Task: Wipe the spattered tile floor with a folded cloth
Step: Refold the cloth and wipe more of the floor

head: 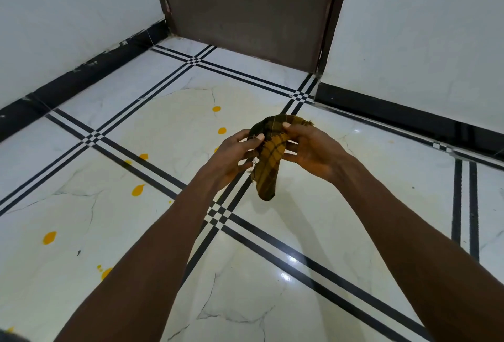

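A mustard-yellow checked cloth (pixel 270 158) hangs bunched in the air above the floor, held between both hands. My left hand (pixel 231 158) pinches its left edge and my right hand (pixel 311 148) grips its upper right part. Below lies a glossy white marble-look tile floor (pixel 313 219) with black double stripes. Several orange-yellow spatters dot the tiles to the left, such as one drop (pixel 216 109), a second drop (pixel 138 189) and another drop (pixel 49 237). A pale yellowish smear (pixel 174 120) covers the tile ahead.
A dark brown door (pixel 245 6) stands straight ahead between white walls (pixel 68 14). Black skirting (pixel 81 77) runs along both walls at floor level. A small dark speck (pixel 78 252) lies on the left tile.
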`<state>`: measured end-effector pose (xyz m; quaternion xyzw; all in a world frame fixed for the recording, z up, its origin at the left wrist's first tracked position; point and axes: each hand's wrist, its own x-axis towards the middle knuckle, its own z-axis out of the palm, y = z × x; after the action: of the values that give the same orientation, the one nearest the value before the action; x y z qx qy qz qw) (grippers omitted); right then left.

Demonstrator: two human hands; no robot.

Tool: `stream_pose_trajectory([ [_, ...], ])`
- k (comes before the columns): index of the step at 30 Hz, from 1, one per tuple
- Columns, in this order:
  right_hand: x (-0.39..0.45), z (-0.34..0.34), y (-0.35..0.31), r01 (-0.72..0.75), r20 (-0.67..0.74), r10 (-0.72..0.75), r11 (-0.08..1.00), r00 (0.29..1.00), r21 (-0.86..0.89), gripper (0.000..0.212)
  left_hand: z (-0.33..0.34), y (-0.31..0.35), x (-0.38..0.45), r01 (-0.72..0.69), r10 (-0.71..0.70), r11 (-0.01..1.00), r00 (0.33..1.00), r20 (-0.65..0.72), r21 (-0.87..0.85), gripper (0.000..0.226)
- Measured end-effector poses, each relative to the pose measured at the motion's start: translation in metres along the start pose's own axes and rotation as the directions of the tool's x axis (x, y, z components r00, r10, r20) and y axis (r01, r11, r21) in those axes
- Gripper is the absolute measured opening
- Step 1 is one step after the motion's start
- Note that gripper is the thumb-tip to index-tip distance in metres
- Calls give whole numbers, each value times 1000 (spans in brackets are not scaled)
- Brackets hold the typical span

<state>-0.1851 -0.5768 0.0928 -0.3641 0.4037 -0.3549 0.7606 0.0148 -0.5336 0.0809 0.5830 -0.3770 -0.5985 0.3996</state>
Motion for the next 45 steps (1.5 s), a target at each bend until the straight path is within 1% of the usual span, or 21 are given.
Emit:
stream_pose_trajectory([
  [3, -2, -5, 2, -5, -24, 0, 982, 1000, -187, 35, 0, 1, 3, -45, 49, 998, 992, -116, 34, 31],
  [5, -4, -8, 0, -11, -42, -1, 958, 999, -286, 44, -4, 5, 5, -93, 79, 993, 980, -184, -67, 34],
  [7, -5, -10, -3, -4, -48, -12, 947, 999, -322, 48, -8, 11, 8, -151, 107, 967, 972, -208, -205, 35],
  [10, -7, -7, -8, 11, -40, -19, 983, 999, -183, 49, -4, 14, 9, -169, 105, 955, 961, -256, -245, 33],
  [13, -9, 3, -13, 3, -9, -2, 999, 1000, 46, 44, 6, 2, 7, -55, -7, 966, 971, -238, -251, 52],
  [15, -7, 6, -16, -25, 3, 25, 994, 1000, 107, 43, 9, -9, 4, 47, -78, 979, 985, -153, -199, 69],
  [17, -5, 2, -18, -81, -17, 83, 992, 996, 98, 41, 10, -17, 5, 60, -90, 977, 986, -141, -204, 60],
  [19, -2, -6, -19, -155, -62, 154, 988, 986, -1, 37, 7, -18, 9, 24, -76, 957, 983, -170, -288, 49],
  [21, -1, -18, -18, -242, -142, 216, 950, 966, -199, 26, 3, -13, 9, 9, -68, 940, 985, -159, -342, 48],
  [24, 3, -31, -18, -368, -260, 288, 861, 922, -352, 16, 0, -7, 9, 103, -126, 966, 988, -86, -237, 51],
  [27, 10, -32, -23, -427, -268, 343, 816, 900, -389, 20, 3, -7, 8, 170, -173, 978, 985, -8, -118, 51],
  [30, 16, -36, -25, -432, -284, 335, 793, 898, -430, 28, 6, -7, 12, 67, -88, 984, 989, -121, -163, 42],
  [32, 16, -40, -24, -452, -318, 336, 778, 886, -436, 18, 7, -7, 16, -40, 0, 984, 973, -230, -172, 35],
  [34, 14, -43, -22, -448, -329, 326, 782, 886, -434, 14, 7, -10, 18, -102, 60, 985, 960, -272, -142, 29],
  [35, 14, -46, -20, -411, -309, 299, 809, 903, -420, 20, 8, -12, 18, -122, 86, 986, 956, -280, -114, 27],
  [38, 14, -52, -19, -215, -205, 139, 885, 969, -414, 62, 6, -13, 22, -181, 164, 982, 951, -261, -43, 29],
  [39, 14, -51, -19, -156, -169, 84, 864, 982, -479, 67, 4, -12, 22, -198, 189, 980, 953, -238, -14, 31],
  [41, 13, -49, -20, -62, -97, -6, 728, 995, -683, 62, 0, -10, 26, -222, 242, 967, 954, -176, 123, 37],
  [43, 15, -44, -20, -8, -54, -85, 470, 995, -883, 52, -1, -5, 27, -226, 276, 920, 954, -119, 321, 44],
  [44, 17, -42, -20, 4, -43, -137, 325, 990, -946, 48, 0, -3, 27, -226, 294, 880, 950, -107, 417, 46],
  [45, 19, -39, -19, 7, -36, -194, 219, 980, -976, 43, 2, 0, 28, -225, 319, 834, 942, -107, 504, 47],
])
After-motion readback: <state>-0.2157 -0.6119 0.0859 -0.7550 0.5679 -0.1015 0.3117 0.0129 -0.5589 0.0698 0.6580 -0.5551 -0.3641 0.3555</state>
